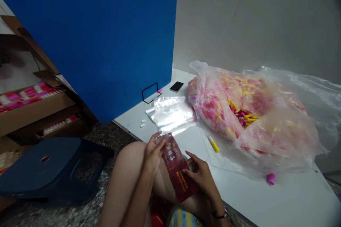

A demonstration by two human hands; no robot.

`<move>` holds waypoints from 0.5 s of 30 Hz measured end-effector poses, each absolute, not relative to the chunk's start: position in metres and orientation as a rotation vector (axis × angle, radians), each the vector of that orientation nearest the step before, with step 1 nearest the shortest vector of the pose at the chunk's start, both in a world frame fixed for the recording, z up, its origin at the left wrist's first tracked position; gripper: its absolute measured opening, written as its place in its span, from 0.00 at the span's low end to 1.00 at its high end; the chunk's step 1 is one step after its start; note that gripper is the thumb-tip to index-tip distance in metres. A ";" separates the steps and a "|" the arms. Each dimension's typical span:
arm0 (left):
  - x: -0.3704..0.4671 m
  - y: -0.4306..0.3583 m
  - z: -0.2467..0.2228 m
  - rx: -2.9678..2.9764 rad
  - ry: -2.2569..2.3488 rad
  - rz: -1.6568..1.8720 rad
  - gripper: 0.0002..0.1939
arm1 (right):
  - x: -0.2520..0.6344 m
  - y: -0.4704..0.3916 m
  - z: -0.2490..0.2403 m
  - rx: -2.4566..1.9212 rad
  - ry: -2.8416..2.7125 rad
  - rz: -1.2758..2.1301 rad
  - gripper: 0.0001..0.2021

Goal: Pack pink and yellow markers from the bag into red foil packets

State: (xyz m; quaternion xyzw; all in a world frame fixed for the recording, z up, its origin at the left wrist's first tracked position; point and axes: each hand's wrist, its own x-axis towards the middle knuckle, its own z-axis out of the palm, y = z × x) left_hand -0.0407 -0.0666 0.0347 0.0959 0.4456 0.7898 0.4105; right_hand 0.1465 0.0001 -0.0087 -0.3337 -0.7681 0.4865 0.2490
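Partition [106,39] in bright blue fills the left of the view, standing on wire feet at the back edge of a low white table [266,198], where it seems to screen this seat from the stacked cartons [29,110] beyond. Behind the table rises a plain grey wall [253,17]. On the table's right half slumps a big clear sack [255,113], mouth open toward the person, stuffed with pink and yellow pieces that look like marker parts, probably kept loose for easy reach. A dark blue lid [53,166] lies on the speckled floor at left. Between sack and partition sits a stack of clear sleeves [173,113], close to the table's near edge and within arm's reach. Over bare knees, just off that edge, a seated person holds a red packet [178,172] wrapped in clear film, tilted with its top toward the sleeves. The left hand [153,156] grips its upper end, thumb across the front; the right hand [201,175] clasps the lower long edge with fingers curled, steadying it. A phone [176,86] lies at the back. One yellow marker [214,144] lies outside the sack, a pink cap [271,178] rests at the front, and two small white bits [143,123] sit near the corner.
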 end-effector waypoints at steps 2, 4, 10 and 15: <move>-0.037 -0.066 0.036 0.329 1.162 1.903 0.23 | 0.138 -0.002 -0.003 -0.994 -2.105 1.320 0.32; -0.034 -0.065 0.034 0.364 1.186 1.855 0.19 | 0.125 -0.004 0.005 -1.114 -2.118 1.254 0.31; -0.029 -0.058 0.020 0.551 1.303 1.732 0.19 | 0.099 0.018 0.007 -0.909 -2.092 1.391 0.11; -0.017 -0.051 0.009 0.697 1.396 1.677 0.22 | 0.127 0.069 0.006 -1.012 -1.595 1.405 0.20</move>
